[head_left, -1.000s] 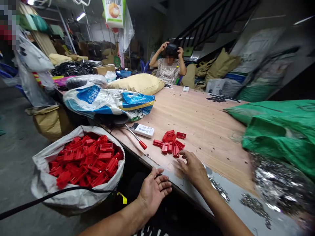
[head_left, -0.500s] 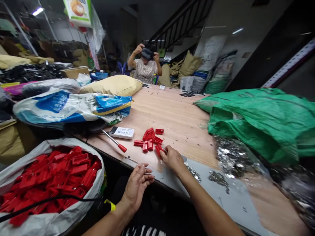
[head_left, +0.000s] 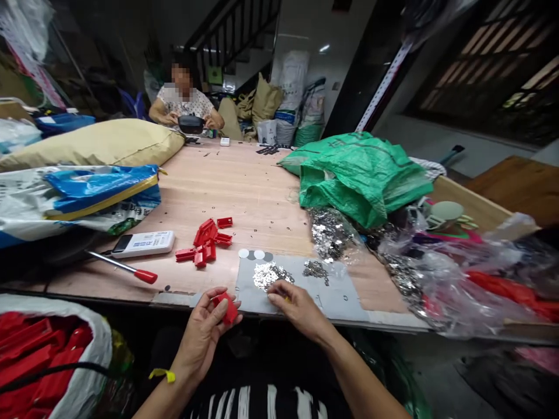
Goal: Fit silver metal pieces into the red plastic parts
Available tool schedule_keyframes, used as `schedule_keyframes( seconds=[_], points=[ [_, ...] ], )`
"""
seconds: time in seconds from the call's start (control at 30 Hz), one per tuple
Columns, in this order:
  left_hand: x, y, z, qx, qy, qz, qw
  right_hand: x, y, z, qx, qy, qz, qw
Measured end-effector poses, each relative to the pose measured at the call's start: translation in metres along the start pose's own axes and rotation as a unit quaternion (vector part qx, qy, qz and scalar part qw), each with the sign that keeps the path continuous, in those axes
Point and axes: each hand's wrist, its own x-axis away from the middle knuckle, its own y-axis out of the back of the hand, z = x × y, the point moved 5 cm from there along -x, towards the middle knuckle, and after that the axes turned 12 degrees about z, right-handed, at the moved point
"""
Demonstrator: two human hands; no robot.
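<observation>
My left hand grips a red plastic part between thumb and fingers, just off the table's front edge. My right hand is at the near side of a pile of small shiny metal pieces. Its thumb and forefinger are pinched together; whatever is between them is too small to make out. A second small heap of darker metal pieces lies to the right on the same grey sheet. Several red plastic parts lie loose on the table, left of the sheet.
A white sack of red parts stands at lower left. On the table are a white power bank, a red-handled lever, a green sack and a bag of metal pieces. Across it, a person holds a dark headset.
The red part has passed from my right hand to my left, which was empty and open. My right hand has moved to the shiny metal pile. The view has turned right; the person has lowered the headset.
</observation>
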Motion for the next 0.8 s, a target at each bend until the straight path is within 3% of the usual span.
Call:
schedule_keyframes(
  seconds=[0.1, 0.17, 0.23, 0.33, 0.53, 0.8],
  points=[
    [0.004, -0.001, 0.001, -0.024, 0.013, -0.006, 1.000, 0.026, 0.056, -0.027, 0.089, -0.058, -0.119, 0.987],
    [0.004, -0.003, 0.003, -0.026, 0.024, -0.005, 0.999, 0.044, 0.089, -0.041, 0.172, -0.118, -0.205, 0.956],
    [0.004, -0.005, 0.006, -0.020, 0.036, -0.004, 0.999, 0.057, 0.108, -0.051, 0.240, -0.176, -0.249, 0.922],
    [0.004, -0.012, 0.008, 0.003, 0.052, 0.011, 0.999, 0.062, 0.114, -0.057, 0.291, -0.215, -0.246, 0.899],
    [0.006, -0.025, 0.003, 0.052, 0.063, 0.052, 0.995, 0.052, 0.108, -0.050, 0.360, -0.223, -0.232, 0.876],
    [0.004, -0.030, -0.001, 0.015, 0.005, 0.078, 0.997, 0.063, 0.126, -0.054, 0.349, -0.224, -0.275, 0.867]
  ],
)
